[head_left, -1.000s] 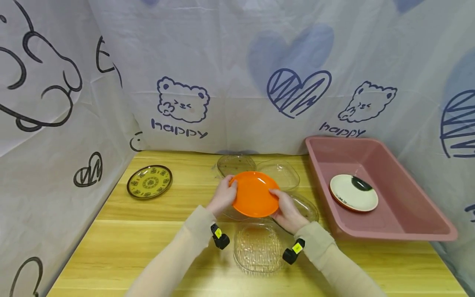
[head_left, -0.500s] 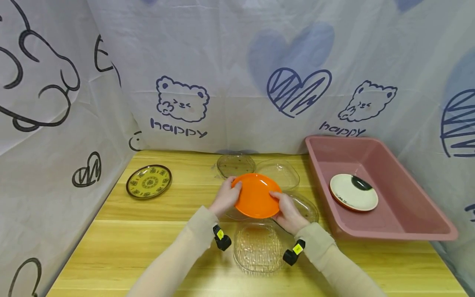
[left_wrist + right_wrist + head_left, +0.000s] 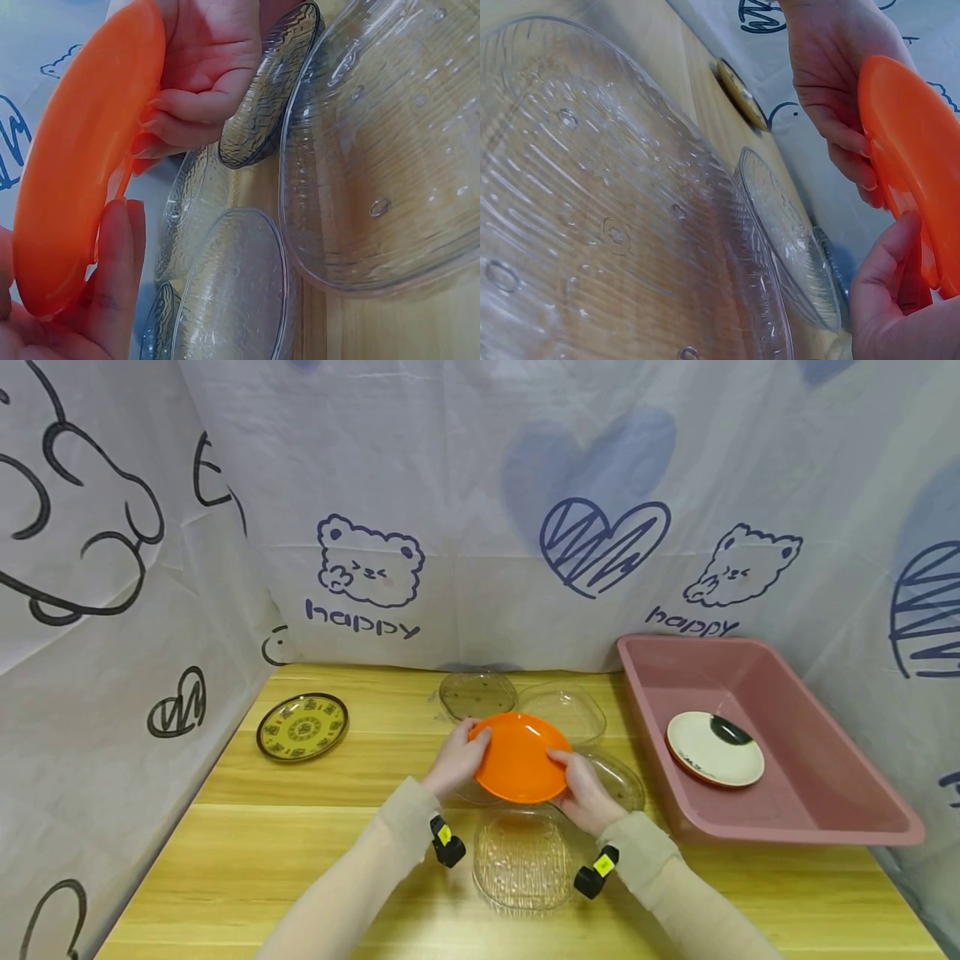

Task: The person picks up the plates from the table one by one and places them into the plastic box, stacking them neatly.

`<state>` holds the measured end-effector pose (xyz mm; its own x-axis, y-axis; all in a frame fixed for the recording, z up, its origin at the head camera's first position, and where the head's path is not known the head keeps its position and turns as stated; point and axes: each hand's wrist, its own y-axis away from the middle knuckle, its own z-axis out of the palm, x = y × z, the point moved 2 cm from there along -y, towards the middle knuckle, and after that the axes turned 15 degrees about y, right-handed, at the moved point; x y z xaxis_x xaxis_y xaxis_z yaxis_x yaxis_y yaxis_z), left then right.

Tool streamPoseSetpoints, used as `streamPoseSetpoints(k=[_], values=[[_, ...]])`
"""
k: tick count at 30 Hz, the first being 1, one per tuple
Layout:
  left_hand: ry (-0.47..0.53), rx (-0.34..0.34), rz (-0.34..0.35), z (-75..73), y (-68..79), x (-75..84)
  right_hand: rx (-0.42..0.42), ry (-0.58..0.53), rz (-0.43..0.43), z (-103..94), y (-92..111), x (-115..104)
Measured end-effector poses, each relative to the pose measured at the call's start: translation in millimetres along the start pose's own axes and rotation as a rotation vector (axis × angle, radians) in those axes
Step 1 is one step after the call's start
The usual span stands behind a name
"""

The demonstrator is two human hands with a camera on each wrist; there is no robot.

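An orange plate is held up over several clear plastic trays in the middle of the table. My left hand grips its left edge, thumb on top and fingers curled beneath. On the opposite edge my right hand pinches the rim the same way. Both wrist views show the orange plate tilted, with fingertips under its base. Directly below lies a ribbed clear tray; another clear tray and a smoky clear tray sit behind the plate.
To the right stands a pink basin holding a white plate with a dark green patch, stacked on something orange-edged. A yellow patterned plate with a brown rim lies at the back left. A printed cloth hangs behind the table.
The orange plate has shifted slightly right and toward me, with both hands still gripping it. The trays, basin and yellow plate stay where they were.
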<state>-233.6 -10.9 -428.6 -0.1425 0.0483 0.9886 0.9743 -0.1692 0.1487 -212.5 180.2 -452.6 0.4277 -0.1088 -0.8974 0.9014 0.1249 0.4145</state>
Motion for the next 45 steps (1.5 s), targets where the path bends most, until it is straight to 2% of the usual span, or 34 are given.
streamPoseSetpoints(k=[11,17,22,26,33,39,45], values=[[-0.031,0.011,0.017,1.3,0.8,0.0,0.010,-0.021,0.003,-5.9,5.0,-0.9],[0.011,-0.029,0.018,3.7,3.8,0.8,0.064,-0.005,0.006,-13.0,6.3,-1.3],[-0.020,-0.045,0.049,5.4,3.2,0.8,0.085,0.006,0.000,-18.5,6.9,-2.3],[-0.014,-0.054,0.041,6.4,2.8,0.7,0.109,0.003,-0.003,-22.0,9.2,-4.9],[-0.092,-0.088,0.055,9.0,4.5,0.8,0.132,-0.023,-0.018,-28.6,14.7,-10.7],[-0.113,-0.116,0.081,12.5,3.8,-0.7,0.131,-0.022,-0.024,-35.0,20.7,-17.8],[-0.153,-0.106,0.102,16.0,2.7,0.1,0.137,-0.030,-0.022,-42.9,26.5,-27.5]])
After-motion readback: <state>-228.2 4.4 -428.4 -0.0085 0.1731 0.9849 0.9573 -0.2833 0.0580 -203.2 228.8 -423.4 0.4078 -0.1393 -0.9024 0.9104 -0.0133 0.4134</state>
